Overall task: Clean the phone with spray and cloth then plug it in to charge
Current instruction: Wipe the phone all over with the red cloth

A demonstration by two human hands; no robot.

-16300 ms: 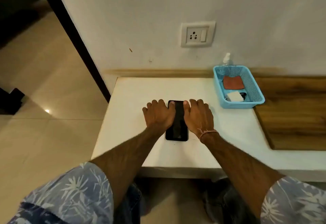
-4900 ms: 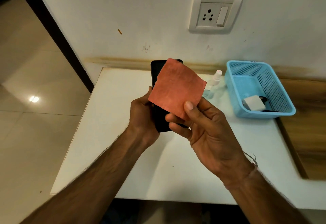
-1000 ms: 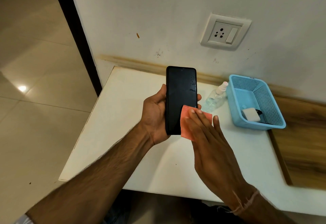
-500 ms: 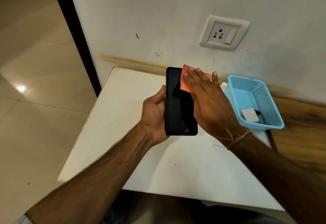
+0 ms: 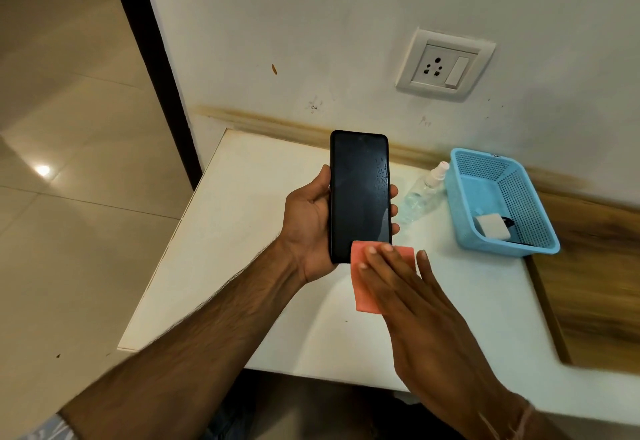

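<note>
My left hand holds a black phone upright above the white table, screen toward me, with spray droplets along its right edge. My right hand presses an orange cloth flat against the phone's bottom end with straight fingers. A clear spray bottle lies on the table to the right of the phone. A white charger block with a dark cable sits in the blue basket. The wall socket is above, on the wall.
The white table stands against the wall, its left edge next to a dark door frame and tiled floor. A wooden surface adjoins the table on the right, behind the basket.
My right hand has slid the cloth from the top of the phone down to its bottom end. The left hand keeps the phone in the same place.
</note>
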